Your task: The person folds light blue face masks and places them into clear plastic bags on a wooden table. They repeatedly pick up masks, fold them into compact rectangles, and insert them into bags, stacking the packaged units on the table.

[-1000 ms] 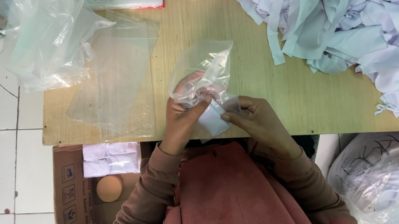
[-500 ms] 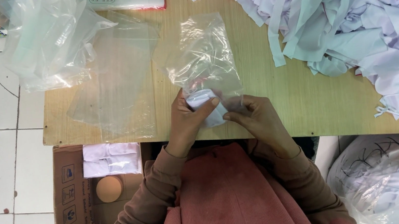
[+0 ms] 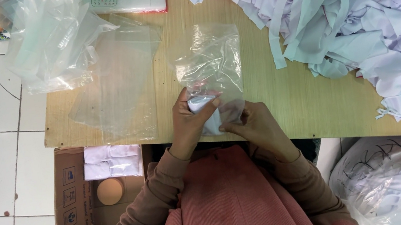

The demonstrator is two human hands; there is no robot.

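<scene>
L hand (image 3: 189, 121) clamps folded white cloth (image 3: 204, 111) at clear bag (image 3: 210, 70) mouth; R hand (image 3: 256, 125) pinches bag edge; risk: thin film slips/tears, cloth unfolds.

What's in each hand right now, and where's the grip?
Left hand grips the folded white cloth around its middle; right hand pinches the clear plastic bag at its open bottom edge.

Clear plastic bag (image 3: 211, 70), crinkled, lying flat on the wooden table, mouth toward the near edge, closed end pointing away. Small folded white cloth (image 3: 203, 108), a tight bundle, partly inside the bag's mouth.
</scene>
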